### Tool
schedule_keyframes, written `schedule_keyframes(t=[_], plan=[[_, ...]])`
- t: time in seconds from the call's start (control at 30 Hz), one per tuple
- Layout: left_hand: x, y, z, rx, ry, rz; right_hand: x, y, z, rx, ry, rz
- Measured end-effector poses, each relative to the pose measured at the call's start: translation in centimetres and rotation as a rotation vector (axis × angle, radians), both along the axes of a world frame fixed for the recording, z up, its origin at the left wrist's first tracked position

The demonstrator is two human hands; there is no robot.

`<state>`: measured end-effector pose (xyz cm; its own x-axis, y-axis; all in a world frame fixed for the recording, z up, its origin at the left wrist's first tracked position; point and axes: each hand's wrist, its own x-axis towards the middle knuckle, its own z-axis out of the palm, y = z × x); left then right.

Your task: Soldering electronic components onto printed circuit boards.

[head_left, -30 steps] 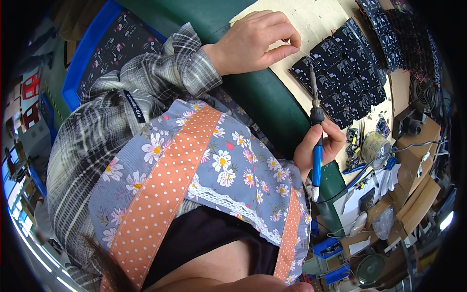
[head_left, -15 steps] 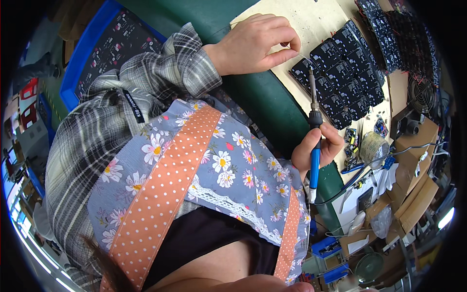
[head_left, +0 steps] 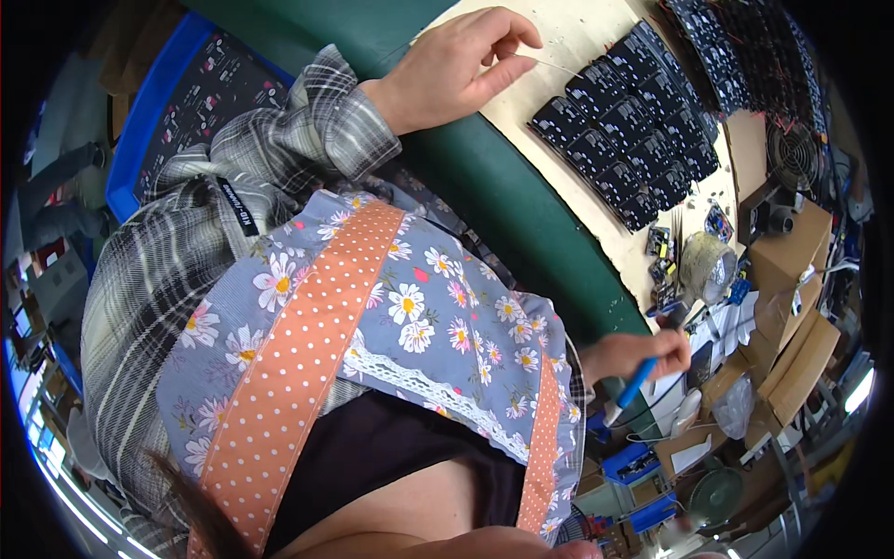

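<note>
My left hand [head_left: 447, 74] is closed in a pinch on a thin solder wire [head_left: 561, 68], above the cream board at the top. The wire stretches toward a panel of black circuit boards [head_left: 633, 130], its free end near the panel's upper left edge. Lower down on the right, my right hand [head_left: 633, 356] is wrapped round a soldering iron [head_left: 639, 377] with a blue handle and a pale tail end. Motion smears the iron's front part, and its tip cannot be made out. The iron is away from the panel.
A roll of tape [head_left: 706, 267] stands beside small loose components [head_left: 662, 252] below the panel. More black boards [head_left: 731, 61] lie at the far right. Cardboard boxes [head_left: 792, 247] fill the right side. At left is a blue-rimmed tray [head_left: 121, 177] of boards.
My right hand has carried the soldering iron from above the panel down and to the right. My left hand has shifted slightly up and left, still pinching the wire.
</note>
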<state>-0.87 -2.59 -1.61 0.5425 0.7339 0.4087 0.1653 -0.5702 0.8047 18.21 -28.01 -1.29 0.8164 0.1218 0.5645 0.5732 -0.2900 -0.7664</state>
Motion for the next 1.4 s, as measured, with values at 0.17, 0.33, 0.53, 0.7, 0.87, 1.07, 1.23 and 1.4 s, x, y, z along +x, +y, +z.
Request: schedule_keyframes(t=[0.17,0.33,0.53,0.7,0.87,1.07,1.23,1.4], plan=[[0.7,0.5,-0.2,0.254,-0.056,-0.076,4.1,-4.1,-0.7,-0.214,-0.039,-0.346],[3.1,-0.4,2.0,0.317,-0.129,-0.251,3.5,-4.0,-2.0,0.145,-0.05,-0.179],[6.3,-0.8,2.4,0.426,-0.174,-0.402,3.9,-1.5,-2.9,0.112,-0.207,-0.102],[7.7,-0.7,0.0,0.616,0.044,-0.416,4.1,-1.2,-2.3,0.131,-0.187,-0.011],[7.1,-1.2,-0.6,0.714,0.283,-0.381,4.4,-0.4,-2.9,0.059,-0.033,0.081],[7.2,-1.0,-0.6,0.683,0.329,-0.367,2.4,0.4,-2.7,0.189,0.002,0.14],[6.3,-0.2,0.9,0.649,0.165,-0.416,1.0,2.1,-2.3,0.203,0.02,0.204],[5.0,1.5,2.4,0.63,0.146,-0.351,-1.1,3.2,-2.0,0.189,-0.093,0.417]])
